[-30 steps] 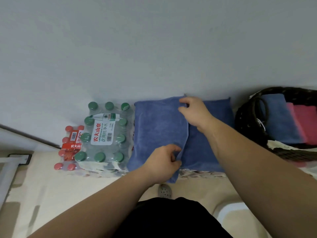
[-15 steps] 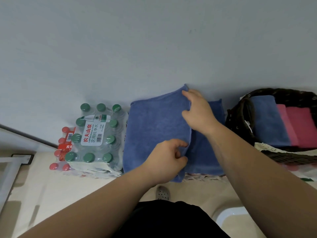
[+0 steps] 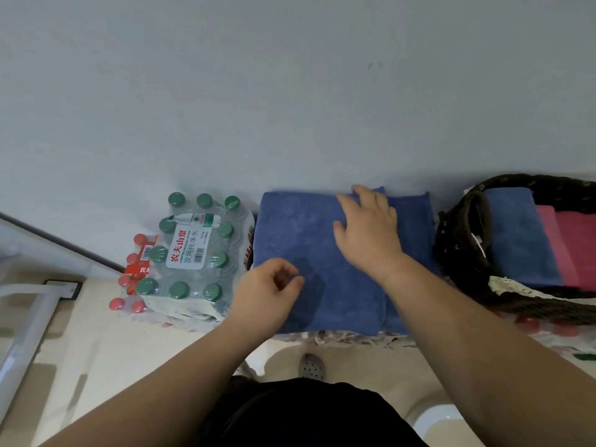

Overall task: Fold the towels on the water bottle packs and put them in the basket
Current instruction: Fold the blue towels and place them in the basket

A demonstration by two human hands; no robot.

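A blue towel [image 3: 303,233] lies folded over on a water bottle pack against the wall, its upper layer covering the left part and a strip of the lower layer showing at the right. My right hand [image 3: 367,230] rests flat on the towel's far right part, fingers spread. My left hand [image 3: 267,291] hovers at the towel's near left edge, fingers loosely curled, holding nothing. The dark woven basket [image 3: 458,240] at the right holds a folded blue towel [image 3: 516,233] and folded pink towels [image 3: 574,246].
A pack of green-capped water bottles [image 3: 193,256] stands left of the towel, with red-capped bottles [image 3: 135,269] beside it. The grey wall runs close behind everything. A white frame [image 3: 29,317] stands at the far left on the beige floor.
The folded-over flap has been laid flat to the left. My left hand let go of the towel edge and my right hand now lies flat on the towel.
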